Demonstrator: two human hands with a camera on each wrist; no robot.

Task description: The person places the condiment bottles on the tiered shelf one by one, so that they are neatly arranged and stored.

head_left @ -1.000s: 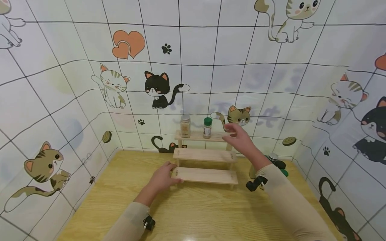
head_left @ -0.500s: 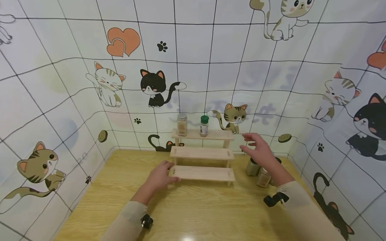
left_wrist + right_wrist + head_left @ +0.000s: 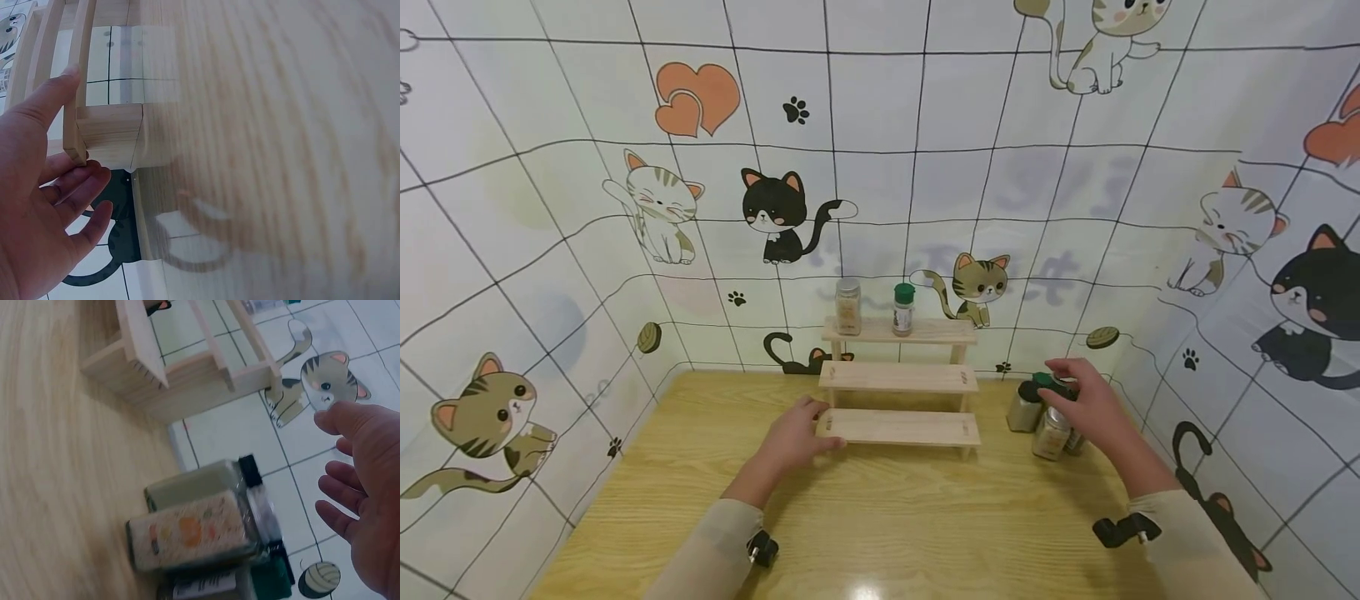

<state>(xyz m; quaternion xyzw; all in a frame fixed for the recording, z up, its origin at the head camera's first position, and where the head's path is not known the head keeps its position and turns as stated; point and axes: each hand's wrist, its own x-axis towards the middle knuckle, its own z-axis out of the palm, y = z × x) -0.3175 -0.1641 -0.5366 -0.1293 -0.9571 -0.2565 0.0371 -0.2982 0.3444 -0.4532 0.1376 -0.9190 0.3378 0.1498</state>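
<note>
A three-tier wooden step shelf (image 3: 898, 377) stands on the table against the wall. My left hand (image 3: 792, 435) grips the left end of its lowest step; in the left wrist view the thumb lies along the step's edge (image 3: 74, 134), with the fingers round its corner. My right hand (image 3: 1093, 408) hovers over a cluster of spice jars to the right, fingers apart and holding nothing. A dark-lidded jar (image 3: 1024, 410) and a jar with pale contents (image 3: 1051, 435) show there; green lids (image 3: 1049, 382) lie partly behind the hand. The right wrist view shows a jar of flecked contents (image 3: 187, 531) below the fingers.
On the top step stand a clear-lidded jar (image 3: 848, 308) of pale grains and a green-capped shaker (image 3: 903, 311). The wood-grain table (image 3: 880, 508) ends at walls hung with a cat-printed, gridded covering (image 3: 880, 108).
My right hand has moved from beside the top step, right and down, to over the jar cluster. The left hand keeps its grip on the step. The head view has shifted slightly.
</note>
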